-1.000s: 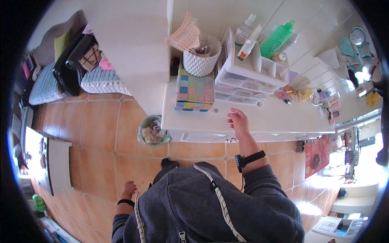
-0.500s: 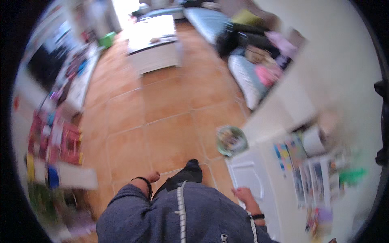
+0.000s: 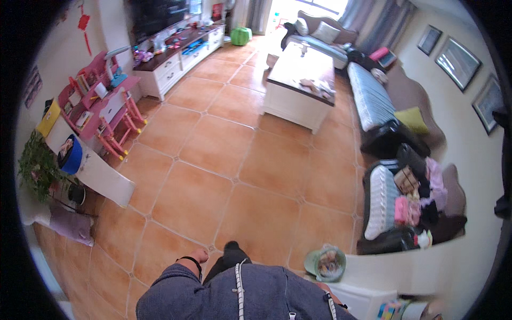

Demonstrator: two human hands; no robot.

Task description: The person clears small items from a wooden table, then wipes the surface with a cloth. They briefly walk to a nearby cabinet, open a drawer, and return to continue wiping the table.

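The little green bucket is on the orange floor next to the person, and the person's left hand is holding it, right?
Not quite. In the head view the green bucket does sit on the orange floor, but the left hand holds nothing; it hangs by the person's side, apart from the bucket.

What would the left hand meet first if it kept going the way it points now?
Probably just the orange tiled floor. The left hand hangs empty at the person's side, fingers forward and down, with nothing ahead of it, though depth is unclear.
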